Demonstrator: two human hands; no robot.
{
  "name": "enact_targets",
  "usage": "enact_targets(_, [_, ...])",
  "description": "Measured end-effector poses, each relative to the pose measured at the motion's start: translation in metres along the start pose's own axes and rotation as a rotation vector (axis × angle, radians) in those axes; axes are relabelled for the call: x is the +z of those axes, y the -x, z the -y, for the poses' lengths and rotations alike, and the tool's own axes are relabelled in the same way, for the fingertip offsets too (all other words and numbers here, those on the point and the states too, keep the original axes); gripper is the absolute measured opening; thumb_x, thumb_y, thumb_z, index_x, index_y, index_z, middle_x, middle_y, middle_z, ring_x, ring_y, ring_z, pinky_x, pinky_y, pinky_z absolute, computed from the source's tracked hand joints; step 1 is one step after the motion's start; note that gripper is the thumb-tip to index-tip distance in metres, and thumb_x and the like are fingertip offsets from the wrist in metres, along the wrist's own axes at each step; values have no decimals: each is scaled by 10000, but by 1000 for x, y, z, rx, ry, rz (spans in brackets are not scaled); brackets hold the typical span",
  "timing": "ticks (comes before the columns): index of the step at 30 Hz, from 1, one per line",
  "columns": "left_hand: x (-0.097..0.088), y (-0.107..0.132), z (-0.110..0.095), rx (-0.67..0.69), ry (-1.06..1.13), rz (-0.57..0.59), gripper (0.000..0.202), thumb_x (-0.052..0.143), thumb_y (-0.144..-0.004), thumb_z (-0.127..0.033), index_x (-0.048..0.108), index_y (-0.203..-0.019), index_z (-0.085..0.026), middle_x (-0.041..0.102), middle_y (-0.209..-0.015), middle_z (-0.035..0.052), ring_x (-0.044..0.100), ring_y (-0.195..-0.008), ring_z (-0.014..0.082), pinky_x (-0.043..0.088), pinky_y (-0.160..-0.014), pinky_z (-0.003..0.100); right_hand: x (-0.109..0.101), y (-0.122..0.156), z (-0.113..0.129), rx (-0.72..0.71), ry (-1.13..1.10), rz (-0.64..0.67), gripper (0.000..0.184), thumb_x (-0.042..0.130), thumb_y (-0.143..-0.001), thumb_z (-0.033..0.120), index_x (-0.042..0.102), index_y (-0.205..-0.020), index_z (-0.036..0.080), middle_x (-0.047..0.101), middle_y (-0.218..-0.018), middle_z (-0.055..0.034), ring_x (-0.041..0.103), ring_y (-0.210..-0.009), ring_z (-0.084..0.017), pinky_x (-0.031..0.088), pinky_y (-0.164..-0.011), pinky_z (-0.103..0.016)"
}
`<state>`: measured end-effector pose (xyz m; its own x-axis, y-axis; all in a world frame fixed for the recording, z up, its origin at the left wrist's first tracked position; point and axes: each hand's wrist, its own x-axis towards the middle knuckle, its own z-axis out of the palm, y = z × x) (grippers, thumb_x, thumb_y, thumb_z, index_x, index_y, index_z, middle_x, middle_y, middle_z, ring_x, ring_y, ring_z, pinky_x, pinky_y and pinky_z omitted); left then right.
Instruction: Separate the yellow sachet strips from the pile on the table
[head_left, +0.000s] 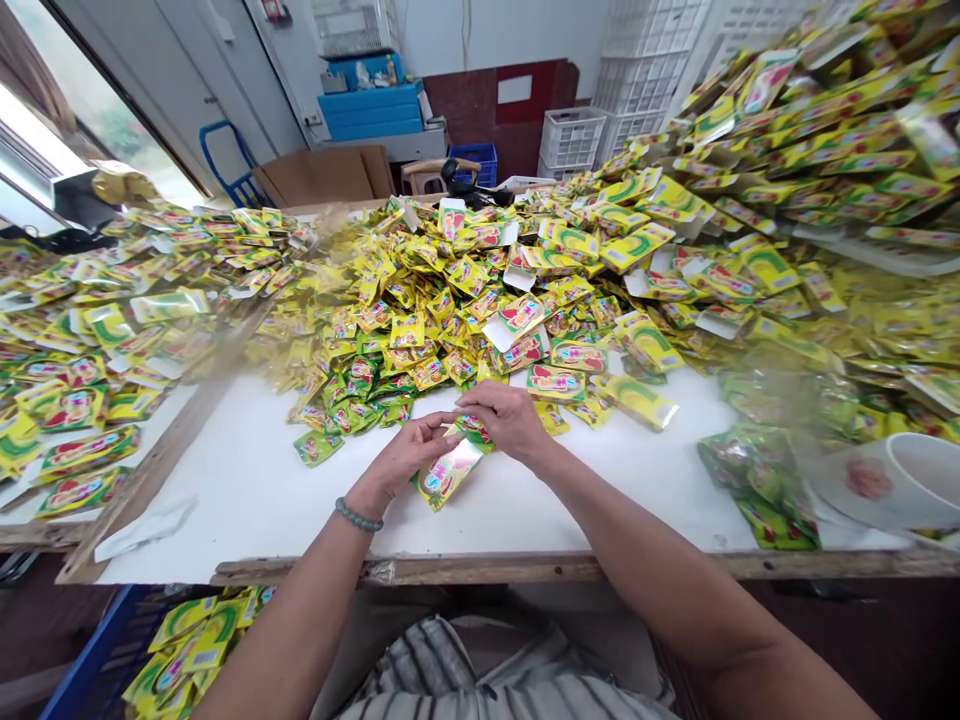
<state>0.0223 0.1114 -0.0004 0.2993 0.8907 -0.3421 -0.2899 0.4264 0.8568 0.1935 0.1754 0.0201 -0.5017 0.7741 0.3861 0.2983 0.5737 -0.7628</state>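
Note:
Over the white tabletop, my left hand (405, 458), with a beaded bracelet at the wrist, grips a small yellow printed box (447, 476) tilted on the slant. My right hand (511, 418) meets it from the other side, fingers closed on a green candy packet (475, 430) at the box's upper end. How far the packet sits inside the box is hidden by the fingers. Just beyond both hands spreads a heap of yellow packets (409, 330), with green packets (356, 412) at its near edge. Several yellow boxes (555, 381) lie beside the heap, some with flaps raised.
More boxes (82, 408) cover the left side behind a wooden strip (176, 440). A tall box pile (840, 150) rises at right. Near the front right are a bag of green packets (757, 480) and a white cup (877, 488). Below left stands a blue crate (97, 650) holding boxes.

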Motion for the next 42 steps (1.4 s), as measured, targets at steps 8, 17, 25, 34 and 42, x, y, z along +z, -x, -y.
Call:
enact_targets(8, [1, 1, -2, 17, 14, -53, 508, 860, -612, -363, 675, -1039, -158, 704, -793, 17, 634, -688, 133, 474, -637, 220, -15, 4, 11, -4, 213, 210, 319, 701, -819, 238, 656, -1132, 196, 666, -1045, -92, 553, -1007, -231, 448, -869, -360])
enact_targets(17, [5, 1, -6, -65, 52, -90, 552, 881, -572, -374, 617, -1002, -151, 715, -819, 14, 639, -646, 124, 483, -619, 225, -27, -2, 7, 319, 123, 34, 225, 689, -778, 325, 503, -751, 202, 574, -746, 10, 493, -641, -136, 363, -601, -256])
enact_targets(25, [6, 2, -5, 11, 16, -106, 601, 854, -620, -405, 582, -1090, -149, 721, -768, 19, 660, -642, 149, 498, -626, 248, 2, 7, 4, 347, 278, -152, 261, 672, -791, 380, 486, -707, 217, 544, -645, 19, 472, -587, -143, 345, -584, -268])
enact_targets(34, [4, 4, -6, 4, 43, -142, 554, 868, -600, -389, 628, -1028, -132, 727, -727, 22, 668, -643, 161, 511, -641, 260, -6, 7, 3, 290, 25, 13, 215, 666, -814, 384, 623, -725, 192, 645, -723, -12, 544, -680, -145, 395, -625, -257])
enact_targets(42, [2, 4, -8, 33, 23, -155, 535, 859, -617, -386, 647, -1031, -123, 740, -770, 34, 668, -651, 154, 515, -638, 253, -8, 5, 12, 398, -87, -93, 247, 730, -737, 404, 621, -686, 188, 616, -636, 8, 516, -580, -131, 396, -565, -258])
